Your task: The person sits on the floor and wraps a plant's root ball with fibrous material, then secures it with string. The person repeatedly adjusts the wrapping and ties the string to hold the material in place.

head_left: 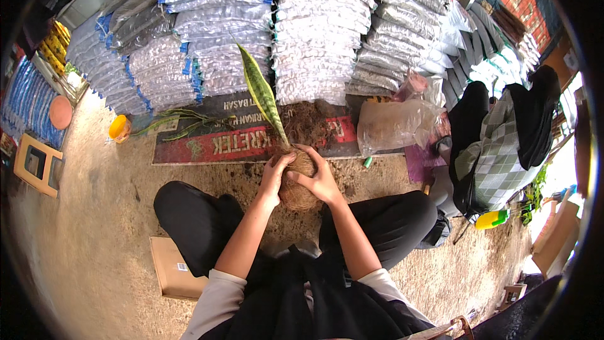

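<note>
My left hand (274, 179) and my right hand (318, 182) are closed around a brown ball of coir fibre (297, 201), pressing it from both sides with thumbs near the upper middle. A tall variegated snake plant leaf (259, 88) rises from the top of the ball, tilted left. Beyond my hands, loose brown soil and fibre (311, 119) lie on a printed red and black board (207, 150). Several loose long leaves (189, 126) lie at its left, and a crumpled clear plastic bag (393, 129) at its right.
Stacks of filled plastic sacks (321, 38) line the back. A yellow tub (119, 128) and wooden stool (38, 164) stand left. Cardboard (170, 264) lies beside my left knee. Another person (497, 145) is at the right, near a yellow-green container (491, 219) and a small green piece (368, 162).
</note>
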`<state>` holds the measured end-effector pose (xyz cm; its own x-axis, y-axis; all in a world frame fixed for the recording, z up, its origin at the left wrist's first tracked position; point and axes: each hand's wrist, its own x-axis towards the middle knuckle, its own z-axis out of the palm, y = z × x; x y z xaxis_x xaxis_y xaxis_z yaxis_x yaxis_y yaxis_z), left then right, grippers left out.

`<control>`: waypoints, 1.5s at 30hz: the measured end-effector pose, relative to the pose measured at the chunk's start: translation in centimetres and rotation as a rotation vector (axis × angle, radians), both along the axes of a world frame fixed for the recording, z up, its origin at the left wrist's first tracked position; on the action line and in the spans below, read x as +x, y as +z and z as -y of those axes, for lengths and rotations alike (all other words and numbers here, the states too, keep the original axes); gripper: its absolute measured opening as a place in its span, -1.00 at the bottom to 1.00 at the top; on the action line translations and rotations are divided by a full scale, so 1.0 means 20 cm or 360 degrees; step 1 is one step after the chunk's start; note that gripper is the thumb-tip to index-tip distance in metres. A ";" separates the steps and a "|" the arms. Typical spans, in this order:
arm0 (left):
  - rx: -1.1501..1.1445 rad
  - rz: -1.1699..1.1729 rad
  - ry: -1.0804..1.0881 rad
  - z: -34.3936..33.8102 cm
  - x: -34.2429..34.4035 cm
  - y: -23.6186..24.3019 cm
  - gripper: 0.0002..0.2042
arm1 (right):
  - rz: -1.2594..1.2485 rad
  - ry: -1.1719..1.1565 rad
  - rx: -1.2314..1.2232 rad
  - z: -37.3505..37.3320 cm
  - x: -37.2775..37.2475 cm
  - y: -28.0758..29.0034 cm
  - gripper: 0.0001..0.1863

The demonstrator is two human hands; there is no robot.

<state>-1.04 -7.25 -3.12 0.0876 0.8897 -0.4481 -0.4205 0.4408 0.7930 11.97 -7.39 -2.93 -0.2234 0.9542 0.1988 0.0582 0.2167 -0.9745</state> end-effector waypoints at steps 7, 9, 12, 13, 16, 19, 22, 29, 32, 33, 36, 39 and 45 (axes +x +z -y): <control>0.0062 -0.0052 -0.0023 -0.03 0.10 -0.08 -0.54 | -0.0131 0.0062 -0.0267 -0.01 0.09 -0.08 -0.28; 0.0073 -0.0135 -0.0015 -0.03 0.12 -0.09 -0.50 | -0.0270 0.0038 -0.0353 -0.01 0.10 -0.13 -0.28; 0.0061 -0.0253 -0.0111 -0.04 0.11 -0.10 -0.41 | -0.0428 -0.0045 -0.0428 -0.01 0.08 -0.20 -0.32; 0.0089 -0.0436 -0.0127 -0.05 0.10 -0.15 -0.40 | -0.0441 -0.0072 -0.0427 -0.01 0.07 -0.21 -0.33; 0.0197 -0.0995 -0.0259 -0.09 0.05 -0.22 -0.37 | -0.0358 -0.0179 -0.0332 0.00 0.04 -0.21 -0.35; 0.0573 -0.1482 -0.0289 -0.12 0.03 -0.13 -0.38 | -0.0325 -0.0316 -0.0244 -0.02 0.02 -0.25 -0.37; 0.1218 -0.1526 0.0079 -0.10 0.04 -0.10 -0.42 | 0.0029 -0.0535 0.0063 -0.01 0.00 -0.26 -0.42; 0.0489 -0.0850 -0.0496 -0.10 0.11 -0.03 -0.34 | 0.0325 -0.0672 0.0416 0.00 -0.02 -0.25 -0.44; 0.0396 -0.0654 -0.0420 -0.11 0.11 -0.14 -0.31 | 0.0300 -0.0697 0.0400 0.01 0.01 -0.20 -0.44; 0.0314 -0.0555 -0.0407 -0.10 0.12 -0.13 -0.30 | 0.0285 -0.0694 0.0389 0.01 0.02 -0.19 -0.43; 0.0247 -0.0296 -0.0462 -0.13 0.11 -0.28 -0.24 | 0.0196 -0.0687 0.0316 0.02 0.04 -0.21 -0.43; -0.0011 -0.0215 -0.0359 -0.11 0.12 -0.46 -0.22 | 0.0171 -0.0676 0.0227 0.02 0.05 -0.23 -0.43; -0.0192 -0.0016 -0.0208 -0.09 0.10 -0.43 -0.37 | 0.0165 -0.0624 0.0131 -0.03 0.01 -0.32 -0.34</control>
